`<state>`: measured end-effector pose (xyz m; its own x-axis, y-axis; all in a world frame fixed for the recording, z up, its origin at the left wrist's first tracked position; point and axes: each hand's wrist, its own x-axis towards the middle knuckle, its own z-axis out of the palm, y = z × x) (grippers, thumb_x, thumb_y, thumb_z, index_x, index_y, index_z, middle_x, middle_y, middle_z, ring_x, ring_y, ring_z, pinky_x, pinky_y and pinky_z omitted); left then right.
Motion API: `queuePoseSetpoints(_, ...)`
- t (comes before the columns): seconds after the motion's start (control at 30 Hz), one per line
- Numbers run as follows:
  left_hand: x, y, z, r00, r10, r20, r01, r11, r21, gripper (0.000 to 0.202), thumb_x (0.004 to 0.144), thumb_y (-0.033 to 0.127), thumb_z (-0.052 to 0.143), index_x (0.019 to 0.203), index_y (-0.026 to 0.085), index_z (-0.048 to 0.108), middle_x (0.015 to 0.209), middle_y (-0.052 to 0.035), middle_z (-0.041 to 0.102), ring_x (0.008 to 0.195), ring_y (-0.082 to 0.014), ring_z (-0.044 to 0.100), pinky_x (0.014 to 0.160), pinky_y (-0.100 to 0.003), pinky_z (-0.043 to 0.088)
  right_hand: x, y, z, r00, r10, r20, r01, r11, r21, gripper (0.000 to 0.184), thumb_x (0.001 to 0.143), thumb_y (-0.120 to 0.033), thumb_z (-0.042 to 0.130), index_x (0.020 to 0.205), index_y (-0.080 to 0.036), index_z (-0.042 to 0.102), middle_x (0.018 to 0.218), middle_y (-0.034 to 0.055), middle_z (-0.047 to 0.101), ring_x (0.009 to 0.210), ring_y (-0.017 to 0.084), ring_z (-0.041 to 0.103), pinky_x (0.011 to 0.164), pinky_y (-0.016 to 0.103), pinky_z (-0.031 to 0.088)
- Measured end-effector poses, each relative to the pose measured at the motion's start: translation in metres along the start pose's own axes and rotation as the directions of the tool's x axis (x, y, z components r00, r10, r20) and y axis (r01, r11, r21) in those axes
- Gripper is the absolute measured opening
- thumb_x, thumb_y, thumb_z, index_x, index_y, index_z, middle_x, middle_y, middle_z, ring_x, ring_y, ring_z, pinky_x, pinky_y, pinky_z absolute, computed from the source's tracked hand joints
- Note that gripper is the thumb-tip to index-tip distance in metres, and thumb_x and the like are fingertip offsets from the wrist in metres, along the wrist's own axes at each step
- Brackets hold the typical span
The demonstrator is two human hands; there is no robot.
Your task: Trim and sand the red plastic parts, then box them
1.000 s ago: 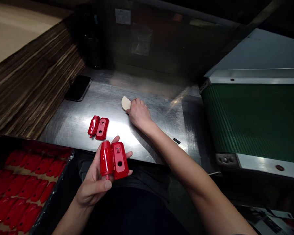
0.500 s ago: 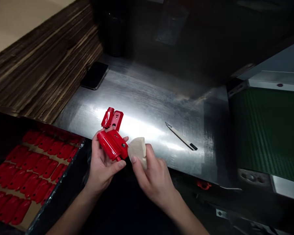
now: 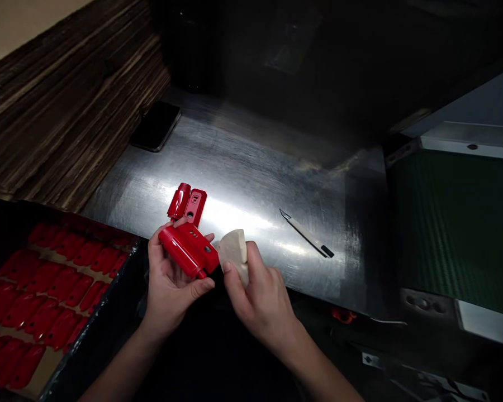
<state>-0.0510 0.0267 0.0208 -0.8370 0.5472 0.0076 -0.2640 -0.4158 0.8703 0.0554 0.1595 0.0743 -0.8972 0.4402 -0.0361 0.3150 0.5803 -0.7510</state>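
Right hand [image 3: 262, 296] is no longer reaching across the tabletop [image 3: 235, 162]; it is now pinching the pale pad [image 3: 233, 250] between thumb and fingers, holding it up by the near end of the held red part [image 3: 186, 251]. Left hand [image 3: 167, 285] is clamping that part, now tilting it toward the pad instead of showing it upright. Pad is sitting right at the part's edge; cannot tell if they are touching. Since the last half second, hardly anything is shifting. Judgement: work is moving from fetching to treating the part. Second red part [image 3: 179, 202] is lying just beyond the left hand; the knife [image 3: 304, 235], now uncovered, is resting untouched.
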Motion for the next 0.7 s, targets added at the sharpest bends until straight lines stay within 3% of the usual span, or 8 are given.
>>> queuePoseSetpoints(0.47, 0.0026, 0.0004, 0.0030, 0.999, 0.024, -0.031, -0.023, 0.999, 0.033, 0.091, 0.072, 0.004, 0.096, 0.146, 0.042, 0.058, 0.176, -0.0088, 0.033, 0.131, -0.0331, 0.071, 0.106, -0.040, 0.064, -0.0011, -0.0016, 0.0019, 1.000, 0.000, 0.010, 0.000, 1.000, 0.022, 0.006, 0.103, -0.029, 0.047, 0.100, -0.025, 0.045, 0.061, -0.0077, 0.052, 0.043, 0.017, 0.050, 0.048, 0.032, 0.027)
queuePoseSetpoints(0.7, -0.0018, 0.0100, 0.0038, 0.999, 0.013, -0.031, -0.011, 0.999, 0.035, 0.092, 0.072, 0.010, 0.099, 0.147, 0.041, 0.056, 0.178, -0.0098, 0.030, 0.132, -0.0355, 0.070, 0.103, -0.042, 0.065, -0.0013, -0.0091, -0.0059, 1.000, 0.000, 0.028, -0.001, 0.998, 0.062, 0.008, 0.102, -0.028, 0.049, 0.097, -0.025, 0.043, 0.061, -0.0082, 0.052, 0.043, 0.015, 0.050, 0.047, 0.030, 0.028)
